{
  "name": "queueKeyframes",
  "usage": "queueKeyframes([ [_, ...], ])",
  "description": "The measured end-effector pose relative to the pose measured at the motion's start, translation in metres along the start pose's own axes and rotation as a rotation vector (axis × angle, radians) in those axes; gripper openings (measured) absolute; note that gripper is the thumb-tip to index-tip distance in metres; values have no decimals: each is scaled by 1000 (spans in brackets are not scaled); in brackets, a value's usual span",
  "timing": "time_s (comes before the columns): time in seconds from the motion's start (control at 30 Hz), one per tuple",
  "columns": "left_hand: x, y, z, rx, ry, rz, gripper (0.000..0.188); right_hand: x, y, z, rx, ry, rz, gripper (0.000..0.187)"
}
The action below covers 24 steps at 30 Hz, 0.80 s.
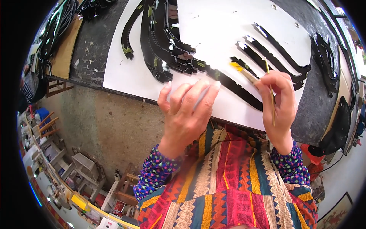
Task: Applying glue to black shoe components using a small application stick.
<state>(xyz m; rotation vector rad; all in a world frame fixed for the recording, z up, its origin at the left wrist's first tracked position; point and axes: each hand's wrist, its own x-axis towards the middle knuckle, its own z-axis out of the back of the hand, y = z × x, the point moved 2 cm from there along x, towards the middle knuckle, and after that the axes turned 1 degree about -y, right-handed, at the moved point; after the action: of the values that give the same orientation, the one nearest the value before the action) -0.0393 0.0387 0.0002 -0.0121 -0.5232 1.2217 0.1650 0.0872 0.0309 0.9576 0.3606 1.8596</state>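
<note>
The left hand [187,114] is in the middle of the frame, raised over the near edge of the tabletop [95,42], back toward the camera, fingers stretched upward and close together. Its grip is open and I cannot see anything held in it; the palm side is hidden, and the fingertips overlap the lower edge of the white sheet [228,26] in the picture.

The right hand [280,105] is at centre right, its grip closed around a thin paintbrush [244,71] whose yellow-smeared tip points toward the upper left. A second thin wooden stick [271,95] runs nearly upright across the same hand, held between the fingers. The brush tip lies just at a long curved black strip [236,87] that runs diagonally on the white sheet from centre to the lower right, passing behind the right hand; whether the bristles touch it cannot be told.

The white sheet covers most of the dark tabletop in the upper half of the frame. At upper centre a stack of curved black strips [160,49] lies on it, some with yellowish-green dabs. At upper right several shorter wavy black strips [282,53] lie side by side, apart from one another. More black pieces [324,53] sit on the dark tabletop at the far right edge.

Below the hands, a brightly patterned garment [228,183] fills the lower centre, with dotted sleeves [156,171] at both wrists. The concrete floor [114,126] and small wooden stools [49,122] show at lower left.
</note>
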Motion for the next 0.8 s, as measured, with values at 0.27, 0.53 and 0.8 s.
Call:
queueKeyframes([
  [0.27,13,14,7,232,-56,113,29,-21,5,-15,326,95,-257,17],
  [0.53,9,17,18,166,-136,91,23,-20,2,-18,406,67,-340,15],
  [0.8,45,15,11,66,-110,-196,33,-19,4,-18,313,74,-280,14],
])
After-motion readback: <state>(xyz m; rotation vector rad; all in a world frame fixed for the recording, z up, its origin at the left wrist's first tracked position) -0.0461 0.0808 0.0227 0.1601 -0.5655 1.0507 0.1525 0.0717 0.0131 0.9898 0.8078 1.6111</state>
